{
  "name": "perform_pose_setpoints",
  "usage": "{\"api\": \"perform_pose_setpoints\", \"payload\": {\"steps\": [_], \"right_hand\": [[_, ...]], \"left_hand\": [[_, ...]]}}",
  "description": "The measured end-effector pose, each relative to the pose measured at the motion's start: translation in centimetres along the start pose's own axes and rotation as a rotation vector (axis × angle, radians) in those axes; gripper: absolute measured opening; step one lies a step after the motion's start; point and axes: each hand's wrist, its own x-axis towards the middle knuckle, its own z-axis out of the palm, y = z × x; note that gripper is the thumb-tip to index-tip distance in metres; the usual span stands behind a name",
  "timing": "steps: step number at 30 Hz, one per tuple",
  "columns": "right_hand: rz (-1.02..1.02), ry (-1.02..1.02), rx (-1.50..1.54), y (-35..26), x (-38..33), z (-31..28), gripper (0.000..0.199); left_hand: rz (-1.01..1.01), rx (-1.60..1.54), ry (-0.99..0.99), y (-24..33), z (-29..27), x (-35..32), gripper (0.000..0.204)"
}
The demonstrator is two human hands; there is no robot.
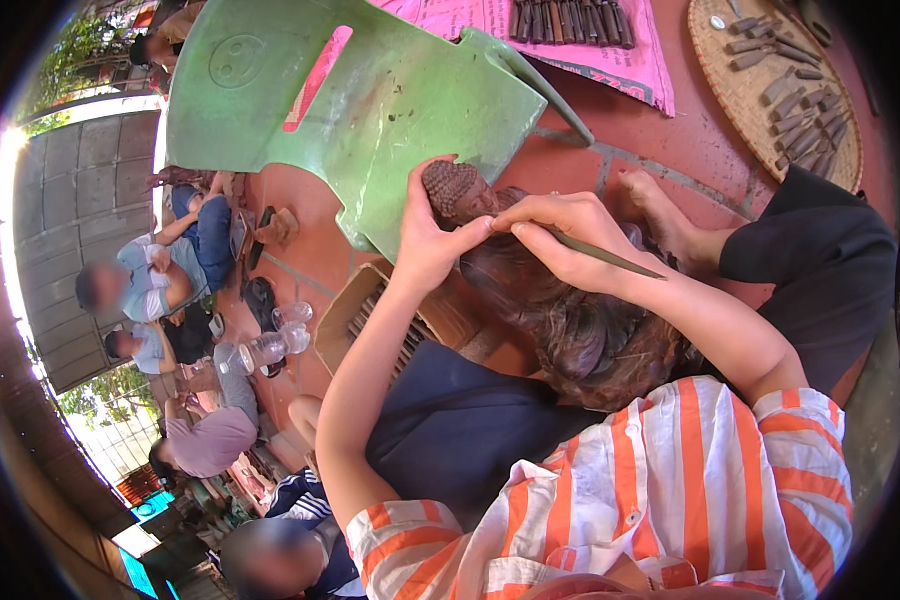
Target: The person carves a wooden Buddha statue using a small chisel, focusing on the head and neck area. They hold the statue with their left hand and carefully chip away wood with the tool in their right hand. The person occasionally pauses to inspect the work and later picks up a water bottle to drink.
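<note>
A dark brown carved wooden statue (580, 330) leans across between my legs, its curly-haired head (450, 190) toward the green plastic chair. My left hand (428, 245) is closed round the back of that head, with the thumb stretched along near its chin. Pinched in my right hand (575, 238) is a slim tapered hand tool (615, 260); its pointed end sticks out back over my right wrist. The tool's other end, by the statue's face and my left thumb, is hidden by my fingers. Both hands nearly touch there.
The green plastic chair (390, 110) stands just beyond my left hand. Many wooden-handled tools lie on a pink sheet (660, 75) and in a round woven tray (722, 85). A cardboard box (335, 325) and clear plastic bottles (270, 348) are at left, where several people sit.
</note>
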Motion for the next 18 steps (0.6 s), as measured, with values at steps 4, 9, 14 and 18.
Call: {"api": "perform_pose_setpoints", "payload": {"steps": [4, 9, 14, 18], "right_hand": [[0.095, -0.035, 0.022, 0.3, -0.2, -1.4, 0.021], [0.102, -0.088, 0.05, -0.9, 0.7, -1.5, 0.021], [0.149, -0.1, 0.058, 0.3, 0.9, -2.2, 0.024], [0.168, -0.138, 0.083, -0.5, 1.3, -2.2, 0.024]], "left_hand": [[0.026, 0.092, 0.066, -0.4, 1.4, 0.1, 0.081], [0.007, -0.064, 0.036, 0.0, 1.0, 0.2, 0.08], [0.007, 0.084, 0.105, 0.4, 1.3, 0.2, 0.079], [0.016, 0.092, 0.098, 0.1, 0.9, 0.1, 0.078]]}}
